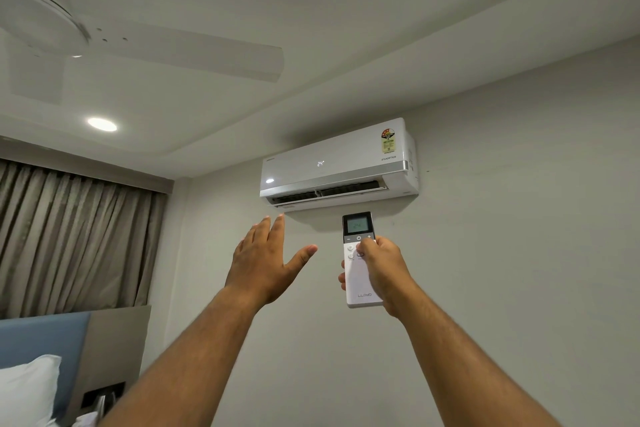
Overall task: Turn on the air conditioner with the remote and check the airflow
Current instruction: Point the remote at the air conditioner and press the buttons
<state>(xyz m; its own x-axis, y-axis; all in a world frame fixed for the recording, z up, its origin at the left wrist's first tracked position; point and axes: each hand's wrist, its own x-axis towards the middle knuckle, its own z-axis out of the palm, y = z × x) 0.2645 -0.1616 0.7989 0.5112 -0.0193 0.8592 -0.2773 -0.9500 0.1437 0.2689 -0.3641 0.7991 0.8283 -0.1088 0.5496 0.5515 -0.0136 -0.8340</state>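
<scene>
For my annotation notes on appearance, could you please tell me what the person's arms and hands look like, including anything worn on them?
Both forearms are bare all the way to the bottom edge of the picture; no sleeve shows. The left hand and the right hand carry no glove, ring, watch or bracelet that I can see. The fingernails look short and unpainted. No markings are visible on either arm.

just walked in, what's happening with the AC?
A person's right hand holds a white remote aimed at the wall-mounted air conditioner, thumb on the buttons. The unit's display reads 24 and its bottom flap is open, so it looks switched on. The left hand is raised, open, below the vent, apparently feeling for airflow.
</scene>
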